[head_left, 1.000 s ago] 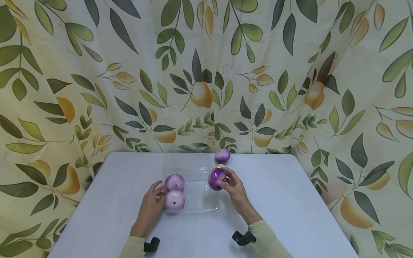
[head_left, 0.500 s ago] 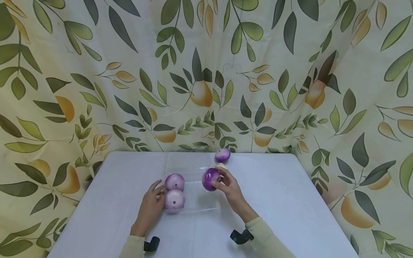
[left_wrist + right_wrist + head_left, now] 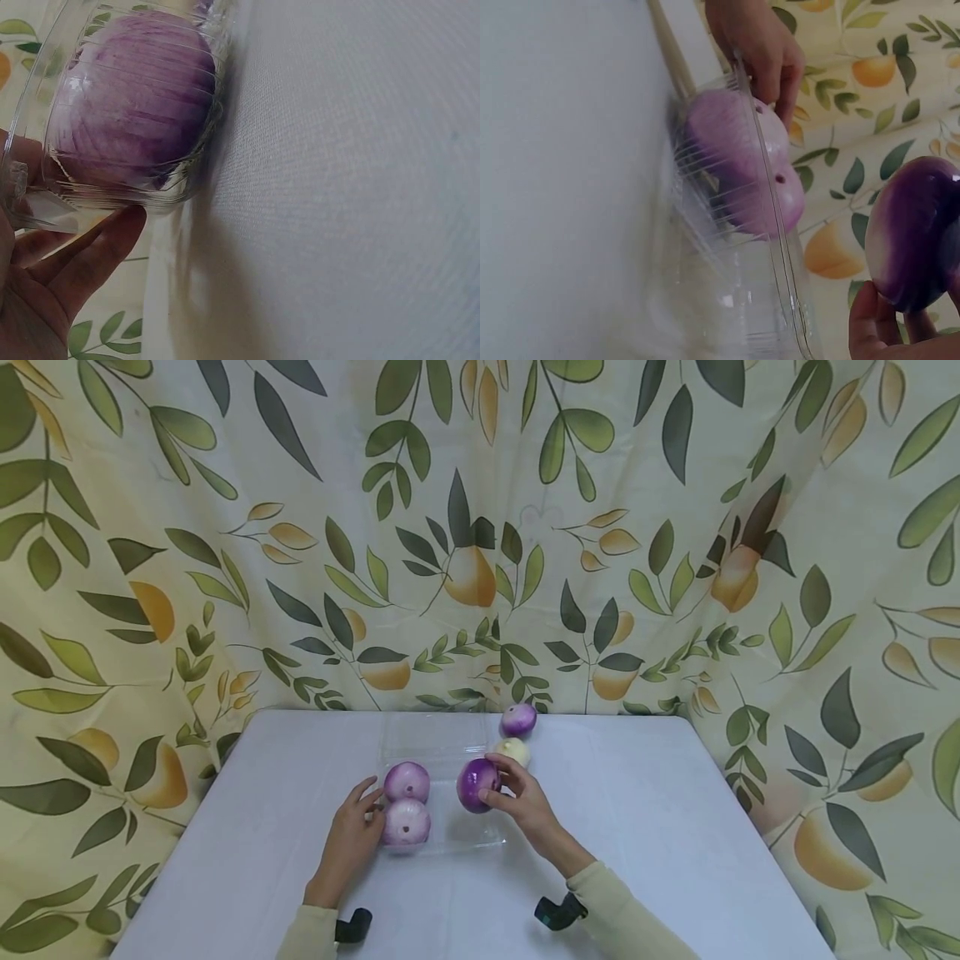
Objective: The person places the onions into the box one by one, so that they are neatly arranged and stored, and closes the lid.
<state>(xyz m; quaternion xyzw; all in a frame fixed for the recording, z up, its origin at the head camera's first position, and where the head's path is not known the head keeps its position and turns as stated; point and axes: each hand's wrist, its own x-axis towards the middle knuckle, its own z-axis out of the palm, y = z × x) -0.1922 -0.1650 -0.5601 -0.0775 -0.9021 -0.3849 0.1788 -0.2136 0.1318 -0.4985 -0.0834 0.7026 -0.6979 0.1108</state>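
Observation:
My right hand (image 3: 531,810) holds a glossy purple onion (image 3: 477,786) over the right half of a clear plastic container (image 3: 468,837). Its thumb and fingers press the onion from the sides; in the right wrist view the onion (image 3: 911,232) is dark purple with a pale patch. Two lighter purple onions (image 3: 407,782) (image 3: 406,822) sit one behind the other in the container's left half. At the container's left wall, my left hand (image 3: 356,833) grips the rim between thumb and fingers, as the left wrist view shows near the ribbed plastic (image 3: 180,169).
The container's clear lid (image 3: 431,735) lies folded back toward the rear. Behind my right hand are a pale yellowish round piece (image 3: 513,750) and another purple onion (image 3: 518,720) near the back edge. A white cloth (image 3: 637,827) covers the table; a leaf-patterned curtain (image 3: 525,552) hangs behind.
My right hand has carried the purple onion leftward and slightly down over the container, uncovering the pale round piece behind it. My left hand stays in place.

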